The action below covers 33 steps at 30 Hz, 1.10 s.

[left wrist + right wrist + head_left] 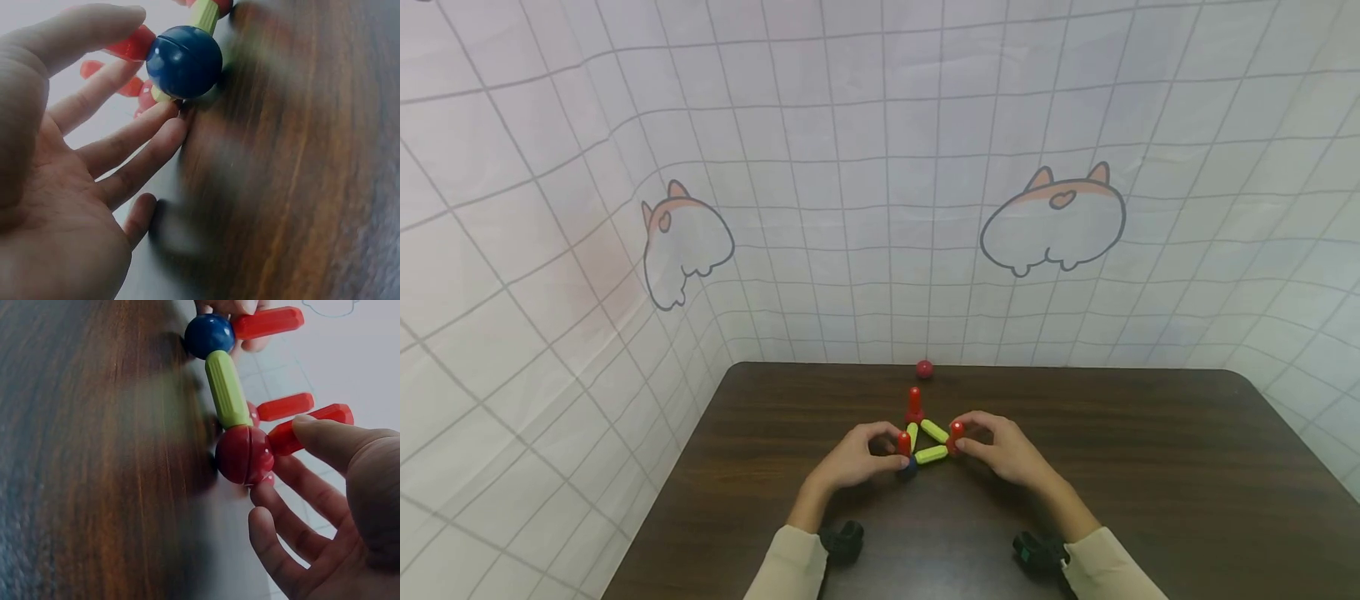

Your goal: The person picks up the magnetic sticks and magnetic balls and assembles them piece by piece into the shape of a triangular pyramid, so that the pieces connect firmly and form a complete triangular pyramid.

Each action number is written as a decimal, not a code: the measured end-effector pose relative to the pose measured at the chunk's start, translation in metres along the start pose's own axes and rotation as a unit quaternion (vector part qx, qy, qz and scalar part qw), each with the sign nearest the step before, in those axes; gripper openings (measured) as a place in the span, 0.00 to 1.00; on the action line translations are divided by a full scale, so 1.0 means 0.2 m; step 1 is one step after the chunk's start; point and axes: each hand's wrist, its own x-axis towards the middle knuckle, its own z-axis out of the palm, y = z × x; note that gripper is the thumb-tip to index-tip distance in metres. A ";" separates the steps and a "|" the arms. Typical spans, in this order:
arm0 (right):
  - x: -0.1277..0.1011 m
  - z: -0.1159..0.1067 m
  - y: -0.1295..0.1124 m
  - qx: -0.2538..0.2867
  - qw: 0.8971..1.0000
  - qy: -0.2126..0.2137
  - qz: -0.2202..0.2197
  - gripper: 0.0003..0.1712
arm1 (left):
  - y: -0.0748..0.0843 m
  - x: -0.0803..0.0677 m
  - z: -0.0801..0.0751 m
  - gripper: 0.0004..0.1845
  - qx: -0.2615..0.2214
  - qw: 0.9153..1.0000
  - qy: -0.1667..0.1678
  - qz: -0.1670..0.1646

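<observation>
On the table stands a triangle of yellow-green rods [932,454] joined by balls, with an upright red rod on each corner. At the near left corner, my left hand [853,458] pinches the red rod [132,45] above a blue ball [184,62] between thumb and finger. My right hand [1011,454] holds the right corner's red rod [337,414] the same way, above a red ball [244,455]. The far corner's red rod [914,400] rises from another red ball [914,417], untouched by either hand.
A separate red ball [925,369] lies at the back edge of the dark wooden table [1120,467]. Behind it hangs a white grid-patterned cloth [880,208]. Dark wrist devices [844,542] sit below both hands.
</observation>
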 end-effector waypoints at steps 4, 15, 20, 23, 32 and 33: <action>0.00 0.01 0.01 -0.008 1.000 0.001 -0.007 0.14 | -0.01 0.00 -0.01 0.14 -0.005 1.000 0.003 0.003; 0.00 0.01 0.00 -0.026 1.000 0.002 -0.002 0.18 | -0.02 0.01 0.01 0.12 -0.011 1.000 0.017 0.019; -0.01 0.01 -0.01 -0.031 0.999 0.004 -0.013 0.18 | -0.01 0.02 0.02 0.13 0.000 1.000 0.021 0.018; -0.01 0.01 0.00 -0.031 0.999 0.008 -0.015 0.18 | -0.01 0.03 0.03 0.14 0.013 1.000 0.024 0.014; 0.00 0.04 -0.01 -0.044 0.999 0.017 -0.007 0.16 | 0.01 0.03 0.06 0.15 0.025 0.999 0.042 0.010; 0.00 0.04 -0.02 -0.045 0.999 0.019 -0.006 0.16 | 0.01 0.03 0.06 0.15 0.026 0.999 0.044 0.009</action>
